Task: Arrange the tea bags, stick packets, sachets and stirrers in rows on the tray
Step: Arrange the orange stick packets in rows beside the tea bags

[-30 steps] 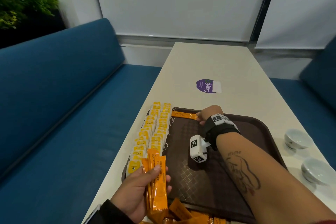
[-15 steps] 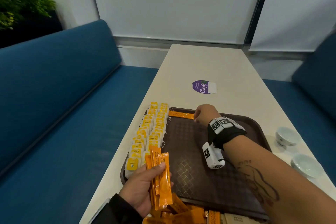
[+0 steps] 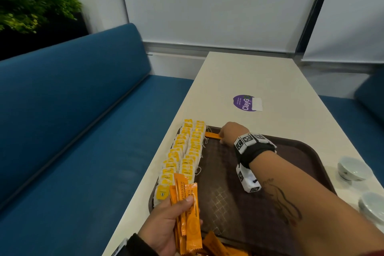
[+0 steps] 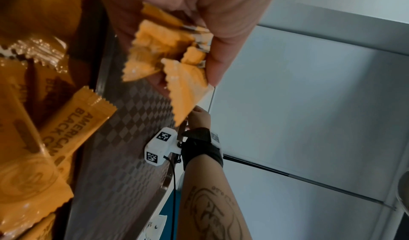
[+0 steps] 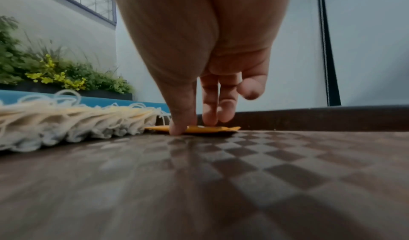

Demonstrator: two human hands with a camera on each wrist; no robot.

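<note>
Little has moved since the earlier frames: the right hand [image 3: 229,133] stays at the tray's far edge, its fingertips [image 5: 179,129] now pressed down straight on the single orange stick packet [image 3: 212,135], which lies flat beside the far end of the tea bags [image 3: 182,151]. That grip is extended and clasps nothing. The left hand [image 3: 166,222] remains at the near left corner, its grip clenched around a fanned bundle of stick packets [image 3: 187,210], thumb on top. These are glossy orange foil sleeves, long and narrow, with serrated ends. Tea bags are soft white paper pouches with yellow tags and loose strings, overlapped in two rows along the left side of the tray [image 3: 270,203]. Its brown surface carries a checkered texture and a raised rim. It rests on a smooth pale table [image 3: 259,77].
</note>
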